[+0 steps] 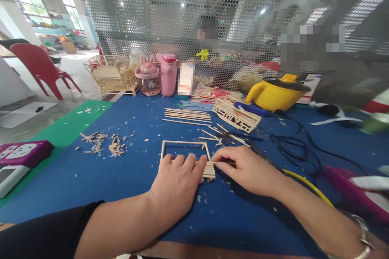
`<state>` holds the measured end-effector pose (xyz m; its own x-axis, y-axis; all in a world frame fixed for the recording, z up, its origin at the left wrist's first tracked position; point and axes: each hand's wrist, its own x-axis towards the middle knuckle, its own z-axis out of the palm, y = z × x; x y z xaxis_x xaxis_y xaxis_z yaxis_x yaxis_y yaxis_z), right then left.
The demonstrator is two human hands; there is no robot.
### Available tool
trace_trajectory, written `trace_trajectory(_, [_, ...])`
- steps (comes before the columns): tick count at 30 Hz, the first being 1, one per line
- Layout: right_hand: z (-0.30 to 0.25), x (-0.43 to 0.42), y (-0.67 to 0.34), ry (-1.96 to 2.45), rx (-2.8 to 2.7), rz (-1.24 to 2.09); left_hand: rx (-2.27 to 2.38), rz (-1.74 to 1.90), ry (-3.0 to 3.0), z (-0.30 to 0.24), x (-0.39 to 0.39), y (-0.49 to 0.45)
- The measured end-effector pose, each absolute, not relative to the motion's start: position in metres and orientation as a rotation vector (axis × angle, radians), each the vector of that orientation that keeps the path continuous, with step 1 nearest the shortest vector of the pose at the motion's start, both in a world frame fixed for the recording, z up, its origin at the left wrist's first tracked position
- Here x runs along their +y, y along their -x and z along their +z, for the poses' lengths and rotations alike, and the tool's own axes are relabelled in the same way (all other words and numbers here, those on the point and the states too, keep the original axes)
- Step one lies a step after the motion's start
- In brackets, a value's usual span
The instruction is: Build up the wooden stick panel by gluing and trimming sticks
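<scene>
A small frame of thin wooden sticks (184, 144) lies flat on the blue table (130, 178). My left hand (178, 184) rests on its near edge, fingers stretched out and pressing down on a row of sticks (209, 168). My right hand (243, 168) is just to the right, fingers pinched on a thin stick that points into that row. Loose sticks (187, 115) lie in a bundle farther back.
A finished stick lattice piece (236, 115) and a yellow pot (278, 93) stand behind, with black cables (291, 145) to the right. Wood scraps (103, 143) lie to the left. Pink bottles (167, 73) and stick models (111, 73) line a mesh screen; people sit behind it.
</scene>
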<state>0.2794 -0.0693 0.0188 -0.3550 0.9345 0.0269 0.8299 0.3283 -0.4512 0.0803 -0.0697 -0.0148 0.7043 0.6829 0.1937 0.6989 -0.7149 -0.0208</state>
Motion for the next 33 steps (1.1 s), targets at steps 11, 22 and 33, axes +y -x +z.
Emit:
trace_trajectory(11, [0.0,-0.074,-0.279,1.51,-2.127,0.547,-1.161,-0.27,2.77,-0.016,-0.071,-0.081])
trace_trajectory(22, [0.007,-0.08,-0.283,1.342,-2.116,0.104,-1.062,-0.782,2.64,-0.016,-0.074,-0.08])
trace_trajectory(33, [0.018,-0.098,-0.27,1.116,-2.252,-0.331,-1.188,-0.659,3.093,0.019,-0.058,-0.091])
